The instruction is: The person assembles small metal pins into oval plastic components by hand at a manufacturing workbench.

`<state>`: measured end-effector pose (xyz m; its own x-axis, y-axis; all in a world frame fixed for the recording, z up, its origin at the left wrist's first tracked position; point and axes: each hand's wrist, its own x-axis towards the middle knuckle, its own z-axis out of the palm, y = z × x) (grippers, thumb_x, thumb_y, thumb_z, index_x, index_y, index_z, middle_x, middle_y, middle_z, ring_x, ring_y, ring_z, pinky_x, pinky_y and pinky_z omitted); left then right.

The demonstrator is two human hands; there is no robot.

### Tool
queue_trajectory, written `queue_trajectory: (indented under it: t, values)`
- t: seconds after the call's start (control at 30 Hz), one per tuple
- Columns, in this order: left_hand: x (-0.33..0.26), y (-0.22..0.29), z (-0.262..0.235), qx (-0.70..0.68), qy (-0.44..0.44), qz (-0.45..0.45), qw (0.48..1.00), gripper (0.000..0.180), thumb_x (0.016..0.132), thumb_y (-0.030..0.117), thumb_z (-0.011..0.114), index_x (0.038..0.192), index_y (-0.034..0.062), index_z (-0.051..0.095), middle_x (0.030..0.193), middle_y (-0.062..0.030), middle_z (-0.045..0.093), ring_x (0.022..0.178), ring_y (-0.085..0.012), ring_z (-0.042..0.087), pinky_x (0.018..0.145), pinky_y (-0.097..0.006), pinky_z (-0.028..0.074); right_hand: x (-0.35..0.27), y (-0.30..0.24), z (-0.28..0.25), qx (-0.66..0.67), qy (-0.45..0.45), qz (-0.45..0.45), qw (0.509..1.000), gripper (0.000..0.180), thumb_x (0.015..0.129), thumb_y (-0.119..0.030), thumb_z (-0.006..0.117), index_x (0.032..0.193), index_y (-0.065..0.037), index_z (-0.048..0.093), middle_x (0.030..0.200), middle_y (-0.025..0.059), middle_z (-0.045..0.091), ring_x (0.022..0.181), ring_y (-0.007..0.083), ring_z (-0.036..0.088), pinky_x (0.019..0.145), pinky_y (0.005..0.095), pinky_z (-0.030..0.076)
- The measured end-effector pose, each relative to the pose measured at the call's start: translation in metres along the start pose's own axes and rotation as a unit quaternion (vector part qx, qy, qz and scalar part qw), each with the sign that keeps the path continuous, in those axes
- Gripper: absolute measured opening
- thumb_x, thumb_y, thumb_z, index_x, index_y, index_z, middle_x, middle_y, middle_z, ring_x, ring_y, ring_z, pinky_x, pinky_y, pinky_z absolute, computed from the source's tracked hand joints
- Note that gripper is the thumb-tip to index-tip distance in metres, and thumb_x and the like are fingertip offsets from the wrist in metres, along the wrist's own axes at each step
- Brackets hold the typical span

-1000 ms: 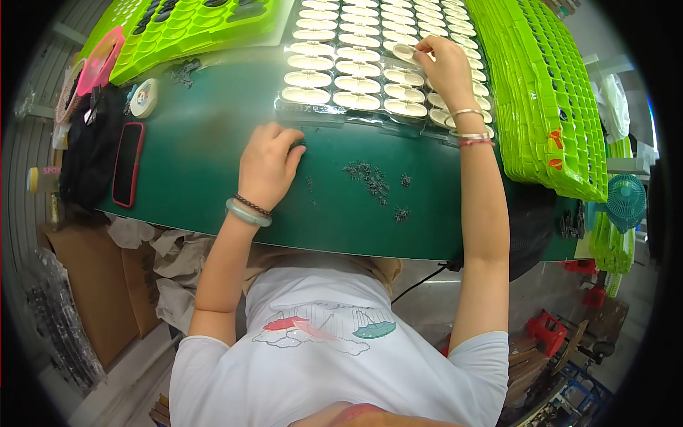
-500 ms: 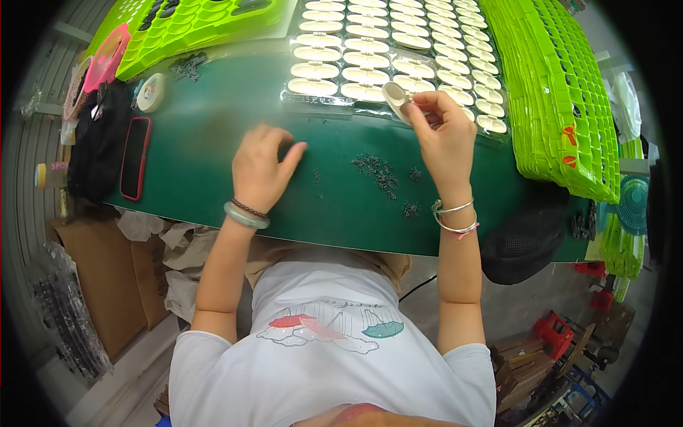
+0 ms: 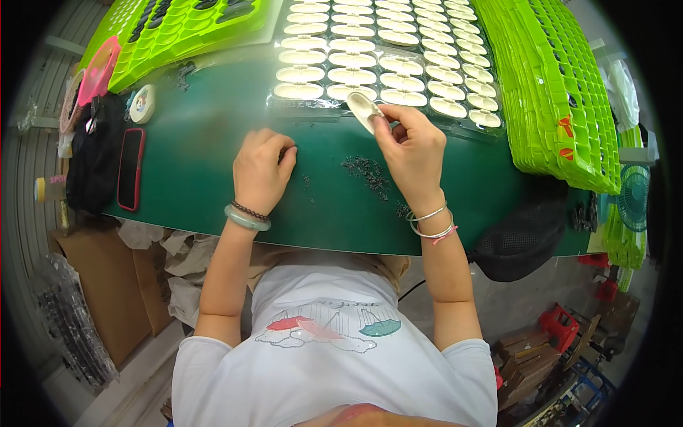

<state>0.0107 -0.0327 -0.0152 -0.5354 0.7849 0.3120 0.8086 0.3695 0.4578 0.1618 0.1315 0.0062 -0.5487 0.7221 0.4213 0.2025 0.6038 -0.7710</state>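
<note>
Between the thumb and fingers of my right hand [image 3: 414, 151] is a cream oval case [image 3: 361, 108], lifted and tilted, its hollow side showing. It hangs just in front of the rows of similar cream oval cases [image 3: 300, 91] in clear trays. My left hand [image 3: 262, 172] rests low over the green tabletop [image 3: 192, 156], its fingers curled and thumb close to the forefinger. Whatever may be in that pinch is hidden. A loose heap of tiny dark parts [image 3: 366, 172] lies between my hands, with a few more scattered beside the left one.
Stacked bright green trays [image 3: 541, 99] rise at the right, and another green tray [image 3: 185, 43] sits at the far left. A phone with a red edge [image 3: 131, 169], a round white case [image 3: 142, 104] and a black bag [image 3: 92, 160] lie left. A dark mesh cap [image 3: 516, 245] hangs over the right front edge.
My right hand has moved left and a little nearer with the oval case. The left thumb has drawn in toward the curled fingers. The view has shifted slightly.
</note>
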Motion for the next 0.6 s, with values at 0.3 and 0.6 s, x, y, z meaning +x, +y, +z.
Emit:
queue_trajectory:
  t: [0.3, 0.6]
  values:
    - [0.013, 0.029, -0.008, -0.178, 0.032, 0.011, 0.983, 0.007, 0.077, 0.004, 0.070, 0.082, 0.0042, 0.066, 0.080, -0.0078, 0.063, 0.075, -0.0245, 0.060, 0.064, -0.035, 0.048, -0.009, -0.001, 0.011, -0.020, 0.015, -0.111, 0.994, 0.015, 0.078, -0.001, 0.073, 0.092, -0.002, 0.069, 0.074, 0.0061, 0.064, 0.052, 0.0124, 0.056, 0.048, 0.0254, 0.045]
    - [0.023, 0.060, 0.003, -0.247, 0.079, 0.050, 0.964, 0.008, 0.078, -0.002, 0.070, 0.085, 0.0006, 0.067, 0.082, -0.0066, 0.065, 0.072, -0.0158, 0.058, 0.058, -0.027, 0.044, -0.015, -0.008, 0.014, -0.042, 0.006, -0.163, 0.986, 0.017, 0.077, -0.003, 0.070, 0.094, -0.002, 0.066, 0.078, 0.0074, 0.061, 0.063, 0.0235, 0.062, 0.055, 0.0330, 0.052]
